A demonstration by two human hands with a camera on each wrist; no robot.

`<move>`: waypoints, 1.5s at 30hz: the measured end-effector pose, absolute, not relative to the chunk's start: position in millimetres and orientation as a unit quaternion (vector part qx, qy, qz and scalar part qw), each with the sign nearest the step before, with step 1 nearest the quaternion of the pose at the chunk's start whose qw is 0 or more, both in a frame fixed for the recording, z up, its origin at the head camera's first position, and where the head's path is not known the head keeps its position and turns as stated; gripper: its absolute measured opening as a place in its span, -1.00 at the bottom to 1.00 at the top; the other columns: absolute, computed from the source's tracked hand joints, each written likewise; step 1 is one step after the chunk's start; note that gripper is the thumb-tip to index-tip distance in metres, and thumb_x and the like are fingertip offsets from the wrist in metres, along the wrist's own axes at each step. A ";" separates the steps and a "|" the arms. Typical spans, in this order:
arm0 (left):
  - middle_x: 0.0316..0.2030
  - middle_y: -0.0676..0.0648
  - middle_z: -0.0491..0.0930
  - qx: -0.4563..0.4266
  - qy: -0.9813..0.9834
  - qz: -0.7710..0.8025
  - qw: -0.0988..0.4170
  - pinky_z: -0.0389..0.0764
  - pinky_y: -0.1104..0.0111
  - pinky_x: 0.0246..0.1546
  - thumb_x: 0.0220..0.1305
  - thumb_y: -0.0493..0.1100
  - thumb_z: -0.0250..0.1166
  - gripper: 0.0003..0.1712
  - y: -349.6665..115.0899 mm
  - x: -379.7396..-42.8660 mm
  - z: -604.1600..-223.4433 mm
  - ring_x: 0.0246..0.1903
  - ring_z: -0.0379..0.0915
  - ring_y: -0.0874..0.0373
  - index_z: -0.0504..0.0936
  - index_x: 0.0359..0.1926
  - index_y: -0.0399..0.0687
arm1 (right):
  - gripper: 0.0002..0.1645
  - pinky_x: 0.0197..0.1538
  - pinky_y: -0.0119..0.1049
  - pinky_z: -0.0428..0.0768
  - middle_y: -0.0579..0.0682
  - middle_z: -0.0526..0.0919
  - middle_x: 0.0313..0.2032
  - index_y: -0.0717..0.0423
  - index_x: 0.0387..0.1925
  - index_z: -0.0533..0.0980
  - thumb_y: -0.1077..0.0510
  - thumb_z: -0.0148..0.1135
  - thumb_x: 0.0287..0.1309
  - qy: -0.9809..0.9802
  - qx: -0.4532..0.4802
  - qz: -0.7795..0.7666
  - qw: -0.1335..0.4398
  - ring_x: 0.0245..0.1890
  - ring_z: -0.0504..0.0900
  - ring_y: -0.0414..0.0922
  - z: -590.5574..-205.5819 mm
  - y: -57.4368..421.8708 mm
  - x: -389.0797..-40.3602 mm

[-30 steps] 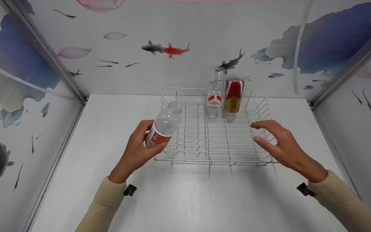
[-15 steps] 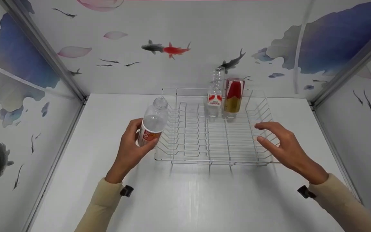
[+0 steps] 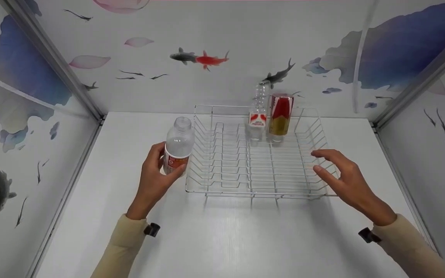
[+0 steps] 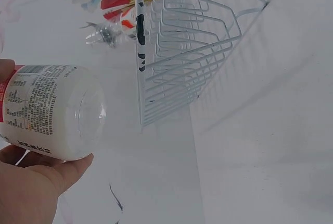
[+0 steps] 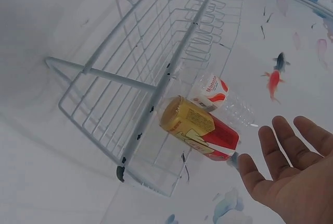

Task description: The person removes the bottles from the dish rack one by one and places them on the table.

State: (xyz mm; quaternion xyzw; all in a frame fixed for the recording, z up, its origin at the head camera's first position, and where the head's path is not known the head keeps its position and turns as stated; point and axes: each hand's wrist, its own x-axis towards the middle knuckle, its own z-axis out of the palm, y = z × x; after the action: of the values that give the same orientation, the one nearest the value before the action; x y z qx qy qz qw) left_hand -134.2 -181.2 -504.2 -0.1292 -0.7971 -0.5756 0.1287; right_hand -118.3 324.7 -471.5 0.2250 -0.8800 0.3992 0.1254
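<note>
A clear plastic bottle [image 3: 179, 143] with a white and red label and no cap on its mouth is gripped by my left hand [image 3: 153, 178]. It stands nearly upright just left of the wire rack [image 3: 230, 193]. The left wrist view shows the bottle's base [image 4: 91, 114] raised, with nothing under it. My right hand [image 3: 344, 175] holds nothing; its fingers are spread and relaxed near the rack's right side. Inside the rack at the back, a slim clear bottle [image 3: 257, 119] stands beside a red and gold can [image 3: 280, 116].
The white rack sits on a white table [image 3: 222, 239], its wires chipped in places. Behind it rises a white wall [image 3: 238, 31] painted with fish and petals. Side panels [image 3: 427, 154] with metal edges close in the table left and right.
My left hand has moved the bottle left, out from over the rack's left edge, and turned it more upright. My right hand has drifted slightly right and toward me.
</note>
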 end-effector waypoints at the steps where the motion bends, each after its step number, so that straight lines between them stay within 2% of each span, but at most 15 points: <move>1: 0.36 -0.09 0.50 -0.129 -0.796 -0.577 0.129 0.47 -0.13 0.52 0.34 -0.24 0.61 -0.17 -181.6 -134.2 -505.0 0.37 0.49 -0.03 0.41 0.51 -0.14 | -0.48 0.39 -0.60 0.37 0.11 0.70 0.29 0.25 0.37 0.60 0.38 0.38 0.44 -0.879 0.226 0.400 0.126 0.34 0.56 -0.21 -472.2 325.1 -117.8; 26: 0.37 -0.09 0.54 -0.064 -0.779 -0.609 0.137 0.44 -0.07 0.55 0.33 -0.18 0.64 -0.12 -187.4 -143.5 -535.2 0.40 0.44 0.02 0.42 0.57 -0.11 | -0.46 0.36 -0.53 0.46 0.11 0.67 0.33 0.17 0.44 0.56 0.37 0.33 0.50 -0.875 0.198 0.426 0.119 0.33 0.58 -0.22 -490.1 333.4 -120.9; 35: 0.43 -0.15 0.52 -0.036 -0.786 -0.606 0.119 0.36 -0.04 0.61 0.35 -0.15 0.62 -0.11 -188.3 -148.5 -544.9 0.47 0.39 -0.04 0.41 0.58 -0.14 | -0.47 0.38 -0.49 0.47 0.13 0.66 0.34 0.20 0.45 0.54 0.33 0.32 0.53 -0.879 0.192 0.422 0.113 0.33 0.59 -0.22 -493.4 334.0 -123.1; 45: 0.47 -0.16 0.49 -0.006 -0.792 -0.601 0.108 0.33 -0.08 0.62 0.38 -0.06 0.61 -0.07 -189.0 -151.9 -557.1 0.53 0.36 -0.10 0.37 0.63 -0.10 | -0.47 0.38 -0.52 0.48 0.13 0.67 0.33 0.19 0.44 0.54 0.33 0.33 0.53 -0.875 0.193 0.428 0.117 0.32 0.61 -0.14 -495.0 330.4 -128.4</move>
State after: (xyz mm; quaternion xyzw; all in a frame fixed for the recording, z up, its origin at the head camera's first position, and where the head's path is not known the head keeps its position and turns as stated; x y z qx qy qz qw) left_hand -151.9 -189.0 -557.1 -0.0056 -0.7919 -0.6010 0.1081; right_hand -128.4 330.4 -495.0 0.1934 -0.8748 0.4284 0.1175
